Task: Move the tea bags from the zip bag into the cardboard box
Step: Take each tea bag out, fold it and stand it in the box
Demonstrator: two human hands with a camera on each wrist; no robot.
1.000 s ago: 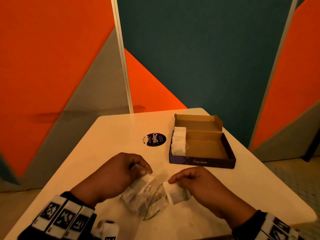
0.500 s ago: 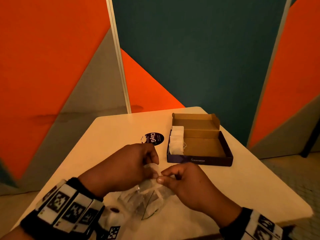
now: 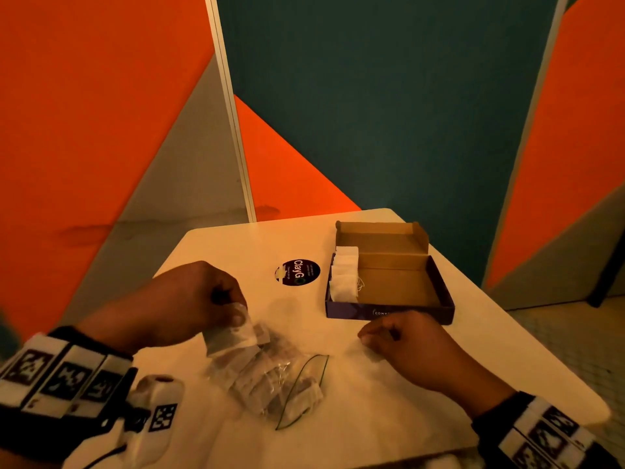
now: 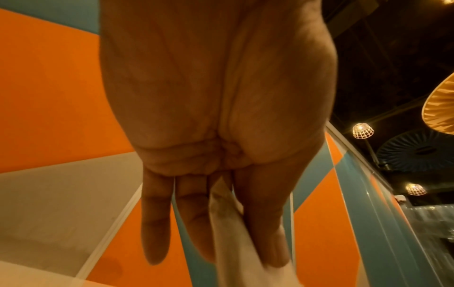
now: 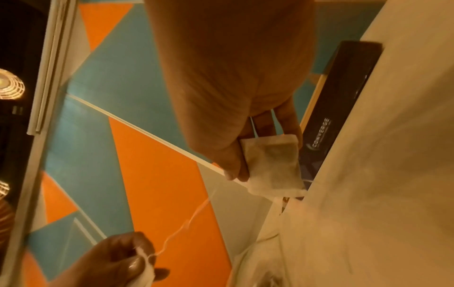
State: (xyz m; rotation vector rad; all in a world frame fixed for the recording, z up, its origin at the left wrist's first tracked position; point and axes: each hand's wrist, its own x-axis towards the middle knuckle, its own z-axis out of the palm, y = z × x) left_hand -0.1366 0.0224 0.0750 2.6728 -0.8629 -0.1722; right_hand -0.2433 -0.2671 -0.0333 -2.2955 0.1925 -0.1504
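Currently: right hand [image 5: 236,97] pinches one tea bag [image 5: 274,165] beside cardboard box [image 3: 402,286]; left hand [image 3: 182,302] pinches another tea bag [image 3: 233,336] above zip bag [image 3: 270,380].

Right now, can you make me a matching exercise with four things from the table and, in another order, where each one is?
Things:
1. zip bag
2. box
3. sticker
4. tea bag

Places:
A. pinched in the right hand
B. far right part of the table, lid open
C. stuck flat on the table, left of the box
D. near edge, one end held by the left hand

Pairs: 1-D, 2-B, 3-C, 4-A
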